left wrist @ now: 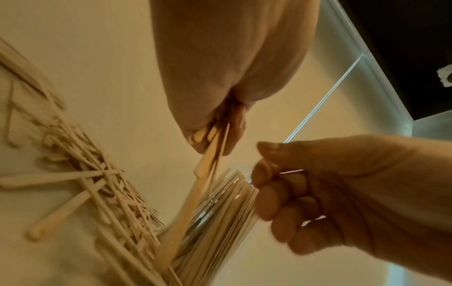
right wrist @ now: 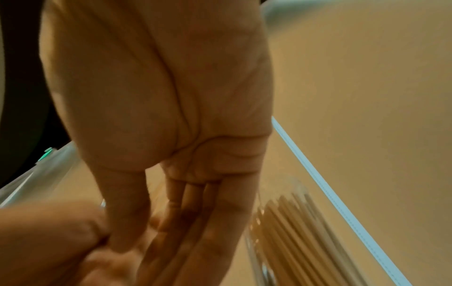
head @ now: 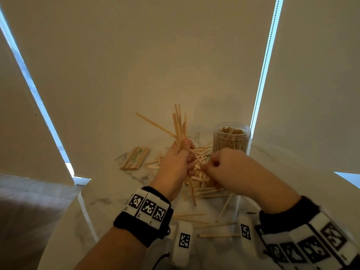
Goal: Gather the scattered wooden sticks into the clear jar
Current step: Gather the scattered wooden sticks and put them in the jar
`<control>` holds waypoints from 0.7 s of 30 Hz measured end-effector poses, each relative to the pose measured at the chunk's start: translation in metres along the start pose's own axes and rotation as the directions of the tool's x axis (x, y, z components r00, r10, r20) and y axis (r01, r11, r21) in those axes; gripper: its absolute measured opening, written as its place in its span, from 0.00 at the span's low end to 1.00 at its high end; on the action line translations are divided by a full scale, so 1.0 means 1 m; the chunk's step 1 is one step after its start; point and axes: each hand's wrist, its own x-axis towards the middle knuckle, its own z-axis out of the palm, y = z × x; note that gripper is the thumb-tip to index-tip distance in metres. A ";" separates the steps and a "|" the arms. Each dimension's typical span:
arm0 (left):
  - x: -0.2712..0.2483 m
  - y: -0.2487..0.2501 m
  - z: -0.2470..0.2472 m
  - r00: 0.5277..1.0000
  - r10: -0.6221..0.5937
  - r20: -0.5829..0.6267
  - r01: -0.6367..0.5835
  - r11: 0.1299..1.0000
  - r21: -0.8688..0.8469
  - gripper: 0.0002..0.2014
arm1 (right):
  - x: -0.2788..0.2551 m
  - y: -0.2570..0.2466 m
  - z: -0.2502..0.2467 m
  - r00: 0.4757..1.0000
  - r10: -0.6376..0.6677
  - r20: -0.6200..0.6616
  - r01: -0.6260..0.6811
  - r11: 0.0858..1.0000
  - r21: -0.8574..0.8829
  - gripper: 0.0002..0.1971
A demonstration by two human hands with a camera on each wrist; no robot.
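Observation:
My left hand [head: 178,159] grips a bundle of wooden sticks [head: 180,123] upright above the table; their lower ends poke out below my fist [left wrist: 210,164]. My right hand [head: 224,168] sits just right of it, over the scattered pile of sticks [head: 200,181]. Its fingers [left wrist: 274,193] are curled. Whether they pinch a stick is hidden. The clear jar [head: 231,141] stands upright behind the right hand, packed with sticks, its mouth uncovered. In the right wrist view the jar [right wrist: 293,232] lies beyond my blurred fingers.
A wrapped packet of sticks [head: 135,158] lies left of the pile. A few loose sticks [head: 214,225] rest near the front, between my wrists. The white marble table [head: 116,193] ends in a rounded edge at the left. Window blinds hang close behind.

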 end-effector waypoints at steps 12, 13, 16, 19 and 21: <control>-0.029 0.005 0.026 0.840 -0.227 0.493 0.240 0.970 0.037 0.20 | -0.003 0.007 -0.023 0.993 -0.049 -0.112 0.120 0.567 0.815 0.12; -0.028 0.006 0.025 0.851 -0.223 0.476 0.232 0.972 0.040 0.21 | -0.003 0.007 -0.024 0.992 -0.058 -0.114 0.127 0.565 0.815 0.12; -0.028 0.005 0.022 0.862 -0.203 0.465 0.192 0.979 0.072 0.23 | -0.003 0.005 -0.032 0.967 -0.050 -0.251 0.241 0.499 0.832 0.13; -0.029 0.004 0.023 0.869 -0.173 0.464 0.124 0.983 0.134 0.24 | -0.005 0.003 -0.036 0.911 -0.145 -0.387 0.374 0.688 0.622 0.17; -0.031 0.004 0.026 0.876 -0.166 0.453 0.118 0.984 0.132 0.22 | -0.006 0.001 -0.034 0.909 -0.189 -0.372 0.360 0.807 0.469 0.12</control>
